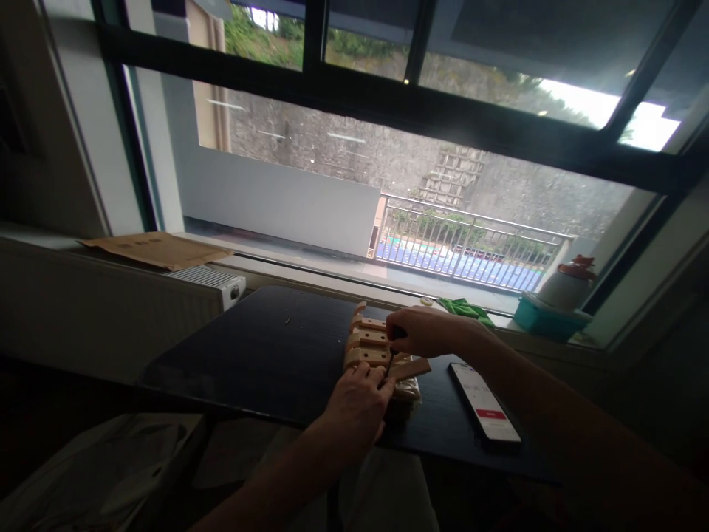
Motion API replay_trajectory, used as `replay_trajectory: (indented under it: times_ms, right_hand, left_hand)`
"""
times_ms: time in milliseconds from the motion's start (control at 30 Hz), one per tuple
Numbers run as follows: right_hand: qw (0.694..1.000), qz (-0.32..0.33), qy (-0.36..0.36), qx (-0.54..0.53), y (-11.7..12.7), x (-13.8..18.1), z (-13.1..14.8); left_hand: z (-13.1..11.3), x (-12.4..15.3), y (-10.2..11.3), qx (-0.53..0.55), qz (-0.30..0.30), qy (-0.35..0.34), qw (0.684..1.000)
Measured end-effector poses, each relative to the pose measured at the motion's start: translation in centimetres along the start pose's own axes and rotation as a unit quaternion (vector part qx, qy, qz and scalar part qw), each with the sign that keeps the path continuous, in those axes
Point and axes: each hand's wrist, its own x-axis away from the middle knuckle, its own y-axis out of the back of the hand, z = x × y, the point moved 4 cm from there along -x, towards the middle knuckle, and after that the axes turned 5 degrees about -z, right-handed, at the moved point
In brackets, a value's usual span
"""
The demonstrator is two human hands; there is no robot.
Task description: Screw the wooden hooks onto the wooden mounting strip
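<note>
A pale wooden piece with several slats and dark round holes [366, 338] lies near the right part of the dark table. My left hand [360, 399] grips its near end, fingers curled over the wood. In my right hand [421, 330] is a screwdriver [392, 357], held upright by its dark handle with the shaft pointing down beside my left fingertips. The screwdriver's tip is hidden by those fingers. A flat wooden strip [414, 369] sticks out to the right at an angle. Under it is something in clear plastic wrap [408, 391], partly covered by my left hand.
On the dark table [244, 347] lie a lit phone [483, 403] at right and a small thin metal piece [288, 320] at left. The windowsill holds a green cloth [468, 310], a teal box [548, 316] and a bottle [570, 283]. A brown envelope [160, 250] rests on the radiator [224, 288].
</note>
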Motion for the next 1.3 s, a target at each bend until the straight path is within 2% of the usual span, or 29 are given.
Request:
replay_trajectory:
  times_ms: [233,400,733,933,1300]
  right_hand:
    - [0.999,-0.026,-0.036,-0.022,-1.2,-0.4,-1.7]
    - [0.999,-0.028,-0.046,-0.005,-0.8,-0.2,-1.9]
    - [0.999,-0.021,0.006,-0.024,-0.3,0.5,-1.5]
    - [0.997,-0.065,0.02,-0.035,0.1,0.8,-2.2]
    - [0.995,-0.08,0.035,-0.048,0.0,1.1,-1.4]
  left_hand:
    - [-0.3,0.0,-0.1,0.005,0.007,0.017,1.0]
    - [-0.1,0.0,-0.1,0.01,0.002,0.015,1.0]
    - [0.1,0.1,-0.3,0.025,-0.015,0.009,1.0]
    - [0.0,0.1,-0.2,0.019,-0.009,0.005,1.0]
    - [0.2,-0.1,-0.3,0.016,0.0,0.003,1.0]
